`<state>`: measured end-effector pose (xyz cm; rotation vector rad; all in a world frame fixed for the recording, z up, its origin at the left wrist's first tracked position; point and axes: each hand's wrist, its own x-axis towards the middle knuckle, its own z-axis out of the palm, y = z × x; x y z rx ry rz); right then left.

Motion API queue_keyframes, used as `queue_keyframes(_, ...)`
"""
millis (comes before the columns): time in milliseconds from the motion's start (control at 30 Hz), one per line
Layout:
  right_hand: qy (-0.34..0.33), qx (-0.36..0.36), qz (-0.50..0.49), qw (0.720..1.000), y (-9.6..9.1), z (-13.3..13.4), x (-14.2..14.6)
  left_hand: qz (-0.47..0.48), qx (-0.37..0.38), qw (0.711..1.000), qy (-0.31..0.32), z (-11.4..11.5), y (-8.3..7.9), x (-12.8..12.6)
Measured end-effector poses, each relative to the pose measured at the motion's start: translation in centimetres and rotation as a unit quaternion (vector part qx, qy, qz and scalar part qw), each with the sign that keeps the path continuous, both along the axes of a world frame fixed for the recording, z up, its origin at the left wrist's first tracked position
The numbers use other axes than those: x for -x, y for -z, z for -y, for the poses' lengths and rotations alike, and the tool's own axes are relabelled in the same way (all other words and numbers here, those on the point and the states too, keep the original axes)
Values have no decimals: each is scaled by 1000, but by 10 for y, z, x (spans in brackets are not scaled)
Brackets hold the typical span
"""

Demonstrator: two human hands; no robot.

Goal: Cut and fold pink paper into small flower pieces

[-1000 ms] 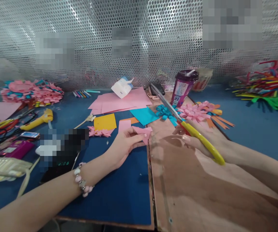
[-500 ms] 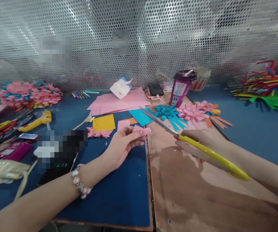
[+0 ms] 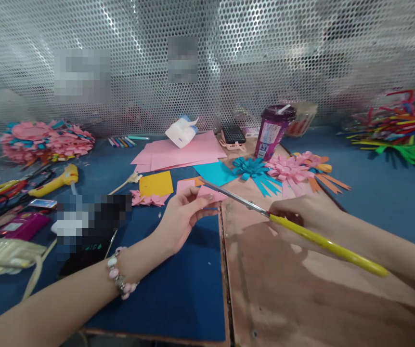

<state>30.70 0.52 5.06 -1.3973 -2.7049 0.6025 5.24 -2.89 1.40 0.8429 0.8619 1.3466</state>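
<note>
My left hand (image 3: 182, 219) pinches a small pink paper piece (image 3: 212, 194) above the blue mat (image 3: 178, 289). My right hand (image 3: 303, 214) is closed around yellow-handled scissors (image 3: 294, 226). Their long metal blades point left, with the tips reaching the pink piece. A bead bracelet (image 3: 119, 277) sits on my left wrist.
Pink sheets (image 3: 178, 154), a yellow square (image 3: 156, 183) and a teal sheet (image 3: 214, 172) lie behind. Paper flowers (image 3: 283, 168) and a purple cup (image 3: 272, 131) stand at the back right, a yellow glue gun (image 3: 58, 179) and pink flower pile (image 3: 45, 140) at the left. Perforated metal wall behind.
The scissors swung down and left: the blades went from pointing at the purple cup to lying low with their tips at the pink piece. My left hand barely moved.
</note>
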Motion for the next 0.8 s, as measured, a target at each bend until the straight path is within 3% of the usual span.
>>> queue_keyframes(667, 3, -1, -5, 1000, 2, -3, -1, 8, 16, 1000, -12, 2, -4, 0)
queue_keyframes(800, 50, -62, 24, 997, 13, -7, -4, -14, 17, 1000, -14, 2, -4, -1)
